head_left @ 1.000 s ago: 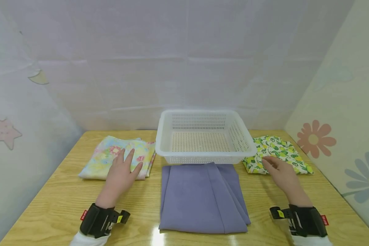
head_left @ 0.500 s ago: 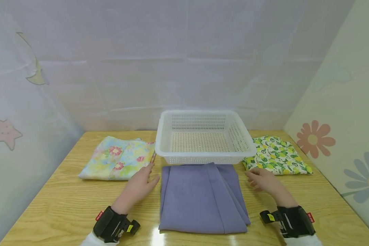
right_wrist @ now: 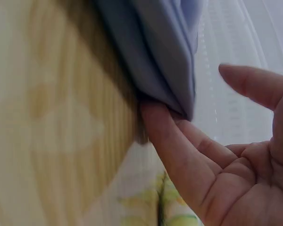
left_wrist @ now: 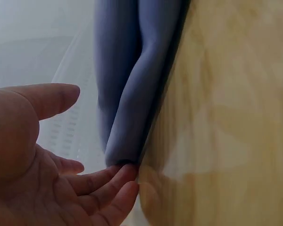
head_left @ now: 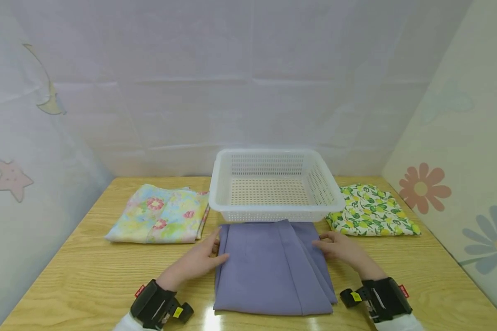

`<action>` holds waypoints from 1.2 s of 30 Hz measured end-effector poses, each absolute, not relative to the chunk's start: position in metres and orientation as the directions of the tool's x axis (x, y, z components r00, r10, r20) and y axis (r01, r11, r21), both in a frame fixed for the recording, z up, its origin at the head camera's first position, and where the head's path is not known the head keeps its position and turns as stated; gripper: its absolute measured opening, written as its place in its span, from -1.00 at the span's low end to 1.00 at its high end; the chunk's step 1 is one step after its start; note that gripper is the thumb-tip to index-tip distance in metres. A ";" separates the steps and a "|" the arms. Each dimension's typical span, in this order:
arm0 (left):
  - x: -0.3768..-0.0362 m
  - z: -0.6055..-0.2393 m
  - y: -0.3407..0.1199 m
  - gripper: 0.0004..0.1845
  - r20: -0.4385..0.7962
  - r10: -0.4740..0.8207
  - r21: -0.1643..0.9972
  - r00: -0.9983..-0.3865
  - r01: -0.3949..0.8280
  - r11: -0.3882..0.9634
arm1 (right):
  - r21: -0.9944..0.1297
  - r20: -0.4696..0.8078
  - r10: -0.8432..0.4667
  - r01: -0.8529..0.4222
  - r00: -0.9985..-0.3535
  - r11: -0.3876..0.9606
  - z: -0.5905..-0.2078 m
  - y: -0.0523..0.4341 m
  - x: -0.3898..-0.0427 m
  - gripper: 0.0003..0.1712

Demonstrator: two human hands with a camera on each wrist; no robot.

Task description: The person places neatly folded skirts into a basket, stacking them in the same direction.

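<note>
A folded purple cloth point(head_left: 269, 271) lies on the table in the head view, in front of the white basket. At its left edge is my left hand point(head_left: 196, 262). The left wrist view shows the left fingertips point(left_wrist: 127, 172) at the cloth's lower edge, with the thumb held apart. On the opposite side my right hand point(head_left: 343, 252) reaches the cloth's right edge. In the right wrist view its fingers point(right_wrist: 167, 127) slip under the folded layers, while the thumb stands away from the cloth. Neither hand pinches it.
Behind the purple cloth stands a white perforated plastic basket point(head_left: 273, 212). A pastel floral folded cloth point(head_left: 159, 216) lies to its left, a lemon-print folded cloth point(head_left: 372, 211) to its right. All rest on a wooden table point(head_left: 87, 285) with fabric walls around it.
Both hands have moved inward from beside the two patterned cloths to the side edges of the purple cloth. The cloths and basket have stayed in place.
</note>
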State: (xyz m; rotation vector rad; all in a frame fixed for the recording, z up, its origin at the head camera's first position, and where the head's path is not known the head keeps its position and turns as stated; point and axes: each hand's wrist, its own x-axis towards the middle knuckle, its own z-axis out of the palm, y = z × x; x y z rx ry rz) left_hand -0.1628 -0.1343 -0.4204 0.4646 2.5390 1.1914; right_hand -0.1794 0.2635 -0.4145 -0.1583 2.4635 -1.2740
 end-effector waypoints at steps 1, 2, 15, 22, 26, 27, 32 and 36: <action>-0.162 -0.421 -0.133 -0.08 -0.129 0.416 0.790 -0.900 0.161 0.592 | -0.802 -0.272 -0.265 0.066 -0.925 0.594 -0.415 0.262 -0.179 -0.31; -0.162 -0.422 -0.132 -0.07 -0.126 0.415 0.793 -0.901 0.160 0.587 | -0.799 -0.279 -0.268 0.068 -0.922 0.597 -0.416 0.260 -0.178 -0.28; -0.166 -0.426 -0.123 -0.37 -0.188 0.158 0.848 -0.969 -0.079 0.523 | -0.658 -0.295 -0.140 0.095 -0.945 0.747 -0.414 0.242 -0.177 0.01; -0.168 -0.432 -0.125 -0.49 -0.178 0.203 0.874 -0.963 -0.060 0.483 | -0.741 -0.190 -0.268 -0.042 -0.944 0.671 -0.418 0.235 -0.172 0.10; -0.170 -0.436 -0.129 -0.62 -0.153 0.310 0.880 -0.938 0.013 0.474 | -0.762 -0.145 -0.346 -0.119 -0.927 0.637 -0.419 0.231 -0.170 0.12; -0.171 -0.437 -0.130 -0.65 -0.146 0.330 0.884 -0.933 0.026 0.466 | -0.765 -0.142 -0.357 -0.127 -0.923 0.632 -0.420 0.230 -0.170 0.12; -0.172 -0.439 -0.132 -0.66 -0.141 0.367 0.894 -0.920 0.041 0.447 | -0.788 -0.150 -0.361 -0.110 -0.920 0.606 -0.422 0.226 -0.170 0.04; -0.172 -0.438 -0.132 -0.64 -0.126 0.410 0.891 -0.903 0.078 0.447 | -0.797 -0.167 -0.349 -0.082 -0.922 0.598 -0.423 0.227 -0.169 -0.16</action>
